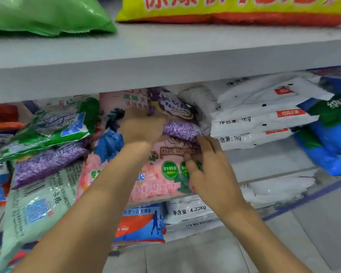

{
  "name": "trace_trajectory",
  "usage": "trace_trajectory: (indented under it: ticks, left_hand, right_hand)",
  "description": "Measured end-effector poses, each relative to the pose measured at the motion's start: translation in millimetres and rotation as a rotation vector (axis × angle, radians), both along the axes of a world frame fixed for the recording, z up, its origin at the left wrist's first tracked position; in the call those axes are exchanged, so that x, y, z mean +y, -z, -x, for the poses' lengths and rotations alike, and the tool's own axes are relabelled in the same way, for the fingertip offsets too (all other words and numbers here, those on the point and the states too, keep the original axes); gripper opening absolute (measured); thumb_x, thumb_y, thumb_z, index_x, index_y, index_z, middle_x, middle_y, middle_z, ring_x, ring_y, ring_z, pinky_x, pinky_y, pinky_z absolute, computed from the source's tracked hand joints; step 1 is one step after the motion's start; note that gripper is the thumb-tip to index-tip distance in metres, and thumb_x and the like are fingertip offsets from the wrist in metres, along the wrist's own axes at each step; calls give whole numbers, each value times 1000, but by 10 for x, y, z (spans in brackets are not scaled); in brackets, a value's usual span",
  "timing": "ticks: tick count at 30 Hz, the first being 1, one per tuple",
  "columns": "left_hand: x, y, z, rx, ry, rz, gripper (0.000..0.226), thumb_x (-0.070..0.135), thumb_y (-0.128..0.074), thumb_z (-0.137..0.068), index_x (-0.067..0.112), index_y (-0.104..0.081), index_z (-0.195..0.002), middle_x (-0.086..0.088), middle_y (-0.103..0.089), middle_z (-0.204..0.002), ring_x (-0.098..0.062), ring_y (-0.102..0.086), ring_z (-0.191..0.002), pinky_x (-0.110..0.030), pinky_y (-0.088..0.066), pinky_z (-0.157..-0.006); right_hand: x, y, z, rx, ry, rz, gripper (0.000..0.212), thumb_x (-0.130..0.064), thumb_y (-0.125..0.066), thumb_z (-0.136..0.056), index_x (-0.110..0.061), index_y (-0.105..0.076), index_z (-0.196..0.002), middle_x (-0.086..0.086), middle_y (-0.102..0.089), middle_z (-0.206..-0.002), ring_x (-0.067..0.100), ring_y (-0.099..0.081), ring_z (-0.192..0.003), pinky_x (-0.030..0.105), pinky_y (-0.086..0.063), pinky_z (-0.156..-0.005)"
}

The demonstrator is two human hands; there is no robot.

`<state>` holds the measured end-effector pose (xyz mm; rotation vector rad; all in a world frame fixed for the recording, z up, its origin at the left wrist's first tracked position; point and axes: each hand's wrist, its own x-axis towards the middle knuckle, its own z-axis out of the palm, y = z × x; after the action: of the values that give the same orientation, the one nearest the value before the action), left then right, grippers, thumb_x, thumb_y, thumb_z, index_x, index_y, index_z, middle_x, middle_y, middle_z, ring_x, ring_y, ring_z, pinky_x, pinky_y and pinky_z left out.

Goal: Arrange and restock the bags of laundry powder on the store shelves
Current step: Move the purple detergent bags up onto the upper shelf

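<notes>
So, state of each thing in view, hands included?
Left hand: grips purple speckled plastic bag.
Right hand: grips pink rose-print plastic bag.
Purple bag: lying atop pink bag.
Pink bag: leaning, front outward.
White plastic bags: stacked flat.
Green plastic bag: flat on grey upper shelf.
Yellow-and-red plastic bag: flat, same shelf.

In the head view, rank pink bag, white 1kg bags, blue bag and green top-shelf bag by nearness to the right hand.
1. Pink bag: gripped by the right hand.
2. White 1kg bags: just to its right, same shelf.
3. Blue bag: far right.
4. Green bag: upper shelf, far left.
</notes>
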<state>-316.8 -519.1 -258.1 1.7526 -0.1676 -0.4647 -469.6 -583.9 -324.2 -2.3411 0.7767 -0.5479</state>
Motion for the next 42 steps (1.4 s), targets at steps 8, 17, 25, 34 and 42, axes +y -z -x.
trace_trajectory:
  ticks: [8, 17, 25, 34, 42]
  left_hand:
    - [963, -112, 486, 230, -16, 120, 19, -2, -77, -78, 0, -73, -97, -13, -79, -92, -32, -78, -80, -37, -65, -66]
    - [1336, -64, 1032, 378, 329, -86, 69, -1, -86, -62, 35, -58, -114, 5, -79, -96, -24, -77, -85, -47, -61, -77]
    - [1543, -390, 1247, 629, 229, 244, 85, 57, -71, -85, 3, -47, -146, -20, -49, -150, 1, -74, -80, -28, -53, -99]
    - [2113, -877, 1506, 626, 61, 343, 40, 34, -60, -88, 17, -69, -124, -10, -76, -116, -26, -74, -104, -40, -63, -84]
    - [2928, -1437, 1640, 566, -54, 494, 33, 32, -59, -82, 13, -84, -90, -16, -77, -106, -30, -77, -89, -41, -64, -67]
  right_hand:
    - [14, -202, 47, -167, 97, -615, 24, -55, -63, -94, -31, -66, -100, -13, -72, -100, -2, -68, -87, 26, -52, -78]
    - [221, -334, 81, -114, 58, -1062, 46, -16, -90, -73, -17, -70, -114, 2, -81, -94, 19, -79, -84, 34, -63, -77]
    - [438, -756, 450, -116, 21, -1606, 49, -9, -79, -71, -2, -72, -120, 21, -75, -114, 36, -74, -105, 48, -62, -89]
    - [879, -1433, 654, -192, -108, -1596, 55, -25, -74, -78, -7, -67, -130, 18, -74, -120, 35, -72, -110, 48, -61, -90]
    - [1617, -2042, 494, -238, -262, -1478, 44, -8, -74, -81, -11, -66, -124, 18, -76, -113, 34, -76, -97, 47, -64, -80]
